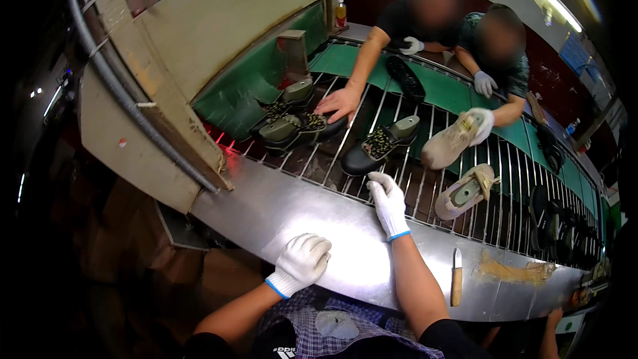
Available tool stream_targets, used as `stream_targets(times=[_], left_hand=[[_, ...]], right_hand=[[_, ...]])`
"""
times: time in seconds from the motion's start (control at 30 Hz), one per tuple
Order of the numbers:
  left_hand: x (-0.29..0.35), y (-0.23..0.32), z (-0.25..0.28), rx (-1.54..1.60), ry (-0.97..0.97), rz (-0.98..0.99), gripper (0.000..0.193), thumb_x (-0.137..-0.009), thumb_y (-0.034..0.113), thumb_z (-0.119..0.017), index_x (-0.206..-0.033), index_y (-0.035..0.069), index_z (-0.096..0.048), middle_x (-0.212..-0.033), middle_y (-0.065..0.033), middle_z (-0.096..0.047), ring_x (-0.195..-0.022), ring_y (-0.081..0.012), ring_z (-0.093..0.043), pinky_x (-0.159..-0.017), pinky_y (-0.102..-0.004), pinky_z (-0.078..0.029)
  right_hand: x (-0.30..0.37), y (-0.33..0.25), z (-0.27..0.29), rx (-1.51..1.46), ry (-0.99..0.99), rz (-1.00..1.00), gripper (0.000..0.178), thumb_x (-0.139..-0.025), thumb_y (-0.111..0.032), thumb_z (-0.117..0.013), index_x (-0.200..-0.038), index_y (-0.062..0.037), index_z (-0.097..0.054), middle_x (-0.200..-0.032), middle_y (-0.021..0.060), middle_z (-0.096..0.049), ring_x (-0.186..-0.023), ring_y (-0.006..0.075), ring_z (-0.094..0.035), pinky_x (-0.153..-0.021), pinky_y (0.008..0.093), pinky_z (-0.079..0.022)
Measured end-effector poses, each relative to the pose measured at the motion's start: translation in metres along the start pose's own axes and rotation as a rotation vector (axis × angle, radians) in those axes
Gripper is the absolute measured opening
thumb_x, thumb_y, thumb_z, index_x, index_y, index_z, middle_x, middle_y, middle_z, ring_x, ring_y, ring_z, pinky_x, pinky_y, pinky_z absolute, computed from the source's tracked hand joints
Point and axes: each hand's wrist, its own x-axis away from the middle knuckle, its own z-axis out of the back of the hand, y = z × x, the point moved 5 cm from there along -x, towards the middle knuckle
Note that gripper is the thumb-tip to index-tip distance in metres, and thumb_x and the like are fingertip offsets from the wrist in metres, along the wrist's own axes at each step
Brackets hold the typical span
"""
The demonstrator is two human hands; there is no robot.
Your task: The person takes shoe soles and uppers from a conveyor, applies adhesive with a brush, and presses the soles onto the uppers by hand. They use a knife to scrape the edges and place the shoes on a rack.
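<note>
My left hand (302, 262), in a white knit glove with a blue cuff, is held over the near metal ledge (266, 193). Its fingers are curled in, and I see nothing in them. My right hand (389, 206), gloved the same way, reaches to the edge of the wire rack (419, 189) with its fingers apart. It holds nothing and is nearest a black shoe (362, 158) with yellow-speckled trim and an olive lining. To the right of that hand lies a beige shoe (452, 207) with its laces loose.
A knife (456, 286) with a wooden handle lies on the ledge. Across the rack, one person's bare hand (340, 104) touches dark shoes (286, 131) by a green flap (242, 96). Another person's gloved hand (483, 126) grips a beige shoe (448, 143). Black shoes (548, 223) stand right.
</note>
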Motion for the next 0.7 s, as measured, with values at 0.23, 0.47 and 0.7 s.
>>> stream_targets(times=[0.23, 0.47, 0.7], left_hand=[[-0.006, 0.000, 0.000, 0.012, 0.051, -0.012, 0.016, -0.082, 0.010, -0.077, -0.098, 0.008, -0.075, -0.097, -0.0121, -0.074, -0.097, -0.0337, -0.074, -0.089, -0.0462, -0.060], [-0.001, -0.004, 0.002, 0.006, 0.044, 0.002, 0.015, -0.081, 0.008, -0.077, -0.096, 0.008, -0.074, -0.097, -0.0126, -0.074, -0.096, -0.0340, -0.074, -0.088, -0.0461, -0.060], [0.001, -0.009, 0.002, 0.016, 0.075, 0.002, 0.017, -0.081, 0.009, -0.075, -0.098, 0.007, -0.073, -0.097, -0.0129, -0.073, -0.094, -0.0344, -0.073, -0.086, -0.0454, -0.060]], right_hand=[[-0.005, 0.013, 0.007, 0.052, 0.007, 0.021, 0.030, -0.105, -0.014, -0.069, -0.131, -0.0004, -0.073, -0.123, 0.0108, -0.078, -0.113, 0.0175, -0.072, -0.102, 0.0313, -0.055], [-0.004, 0.005, -0.006, 0.068, -0.023, 0.034, 0.031, -0.107, -0.017, -0.067, -0.133, -0.0007, -0.073, -0.125, 0.0116, -0.078, -0.116, 0.0198, -0.072, -0.104, 0.0323, -0.055], [0.003, -0.002, 0.000, -0.111, 0.220, 0.121, 0.072, -0.104, -0.019, -0.071, -0.165, -0.0013, -0.038, -0.113, 0.0102, -0.071, -0.092, 0.0136, -0.065, -0.084, 0.0305, -0.057]])
